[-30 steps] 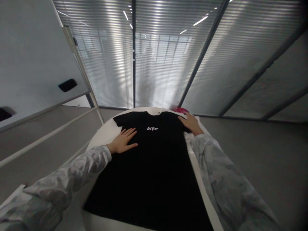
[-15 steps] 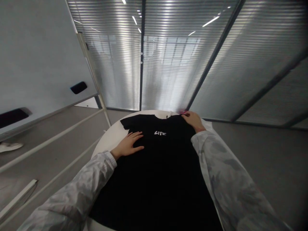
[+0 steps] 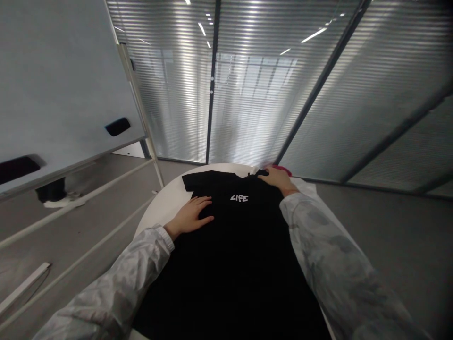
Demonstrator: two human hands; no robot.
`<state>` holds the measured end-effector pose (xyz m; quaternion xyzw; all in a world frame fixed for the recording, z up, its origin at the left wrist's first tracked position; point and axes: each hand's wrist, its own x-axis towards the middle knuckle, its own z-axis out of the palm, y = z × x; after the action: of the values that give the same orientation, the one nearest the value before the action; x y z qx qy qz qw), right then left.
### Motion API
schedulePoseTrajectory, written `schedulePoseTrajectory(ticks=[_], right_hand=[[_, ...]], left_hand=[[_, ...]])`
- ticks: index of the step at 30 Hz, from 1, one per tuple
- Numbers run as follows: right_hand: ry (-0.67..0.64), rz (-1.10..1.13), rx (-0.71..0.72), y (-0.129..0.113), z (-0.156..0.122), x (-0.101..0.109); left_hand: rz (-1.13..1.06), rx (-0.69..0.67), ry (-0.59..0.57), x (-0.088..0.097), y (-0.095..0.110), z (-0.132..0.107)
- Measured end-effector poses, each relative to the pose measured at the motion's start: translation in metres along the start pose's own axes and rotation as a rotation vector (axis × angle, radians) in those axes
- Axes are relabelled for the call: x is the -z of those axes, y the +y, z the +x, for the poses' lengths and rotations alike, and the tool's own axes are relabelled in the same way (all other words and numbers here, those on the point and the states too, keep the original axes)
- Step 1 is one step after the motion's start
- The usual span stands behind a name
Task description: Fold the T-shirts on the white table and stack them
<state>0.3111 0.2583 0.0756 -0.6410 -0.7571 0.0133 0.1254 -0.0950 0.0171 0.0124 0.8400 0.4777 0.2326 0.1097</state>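
Left hand (image 3: 190, 216): spread flat on black T-shirt (image 3: 233, 264), eight o'clock of white lettering (image 3: 244, 198).
Right hand (image 3: 279, 179): pinching shoulder fabric, two o'clock.
White table (image 3: 161, 208): underneath, showing at T-shirt's ten o'clock.

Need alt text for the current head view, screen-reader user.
A person's left hand lies spread on a black T-shirt laid out over a white table, while the right hand touches it near the collar. A red item shows just beyond the right hand; a slatted, glass-like wall stands behind.
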Motion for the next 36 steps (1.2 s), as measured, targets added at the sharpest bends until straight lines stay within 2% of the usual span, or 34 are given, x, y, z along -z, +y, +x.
schedulePoseTrajectory(ticks=[3,6,8,11,13,15,18,20,24,27,31,36], right_hand=[[-0.068,-0.106,-0.003,-0.004,-0.002,-0.002],[-0.034,-0.058,-0.011,0.001,-0.001,-0.004],[0.015,-0.018,-0.013,0.005,0.001,-0.004],[0.070,-0.021,0.014,0.011,0.004,-0.003],[0.071,-0.031,0.018,0.013,0.005,-0.003],[0.071,-0.013,0.013,0.013,0.005,-0.004],[0.089,0.045,0.031,0.012,0.006,-0.006],[0.110,0.092,0.057,0.011,0.007,-0.008],[0.174,0.161,0.100,0.010,0.010,-0.008],[0.240,0.178,0.089,0.009,0.010,-0.004],[0.313,0.163,0.016,0.005,0.008,-0.002],[0.167,0.036,0.076,0.009,-0.001,-0.010]], left_hand=[[-0.077,0.013,0.075,0.004,0.007,0.000],[-0.125,0.041,0.233,0.016,-0.002,0.010],[-0.109,0.082,0.343,0.026,-0.022,0.027],[-0.063,0.214,0.430,0.039,-0.067,0.069],[-0.029,0.333,0.377,0.041,-0.099,0.102],[-0.035,0.445,0.241,0.039,-0.123,0.132],[-0.068,0.596,0.090,0.029,-0.145,0.166],[-0.066,0.636,0.059,0.021,-0.151,0.181],[-0.060,0.628,0.048,0.009,-0.152,0.199],[-0.043,0.609,0.133,0.008,-0.147,0.204],[-0.012,0.642,0.276,0.015,-0.144,0.203],[-0.006,0.699,0.286,0.022,-0.149,0.191]])
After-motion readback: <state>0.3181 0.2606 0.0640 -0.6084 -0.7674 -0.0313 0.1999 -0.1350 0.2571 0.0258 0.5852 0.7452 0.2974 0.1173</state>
